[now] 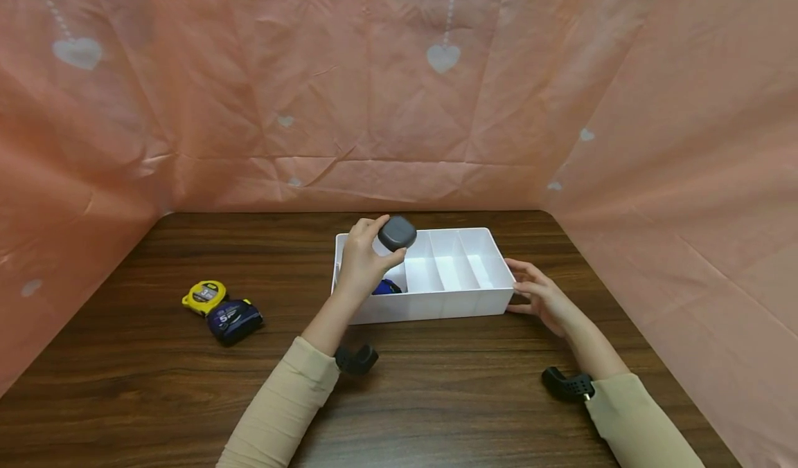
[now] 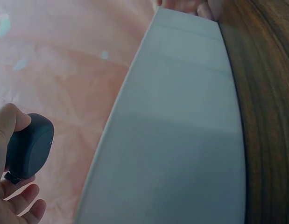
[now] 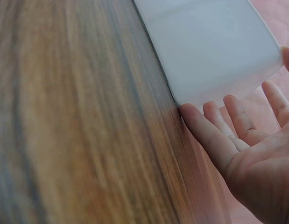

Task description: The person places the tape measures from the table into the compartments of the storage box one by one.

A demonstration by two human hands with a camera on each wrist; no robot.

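Note:
A white divided organizer box (image 1: 436, 304) sits on the dark wood table. My left hand (image 1: 364, 260) grips a grey tape measure (image 1: 397, 233) above the box's left compartment, where a blue object (image 1: 388, 287) lies. In the left wrist view the grey tape measure (image 2: 30, 146) shows between my fingers beside the box's white wall (image 2: 181, 130). My right hand (image 1: 541, 295) rests with straight fingers against the box's right end. The right wrist view shows those fingers (image 3: 214, 140) touching the box corner (image 3: 209, 51).
A yellow tape measure (image 1: 204, 296) and a dark blue tape measure (image 1: 233, 320) lie on the table at the left. Pink cloth with heart prints (image 1: 399, 87) walls in the table on three sides. Bare wood (image 1: 436, 399) lies in front of the box.

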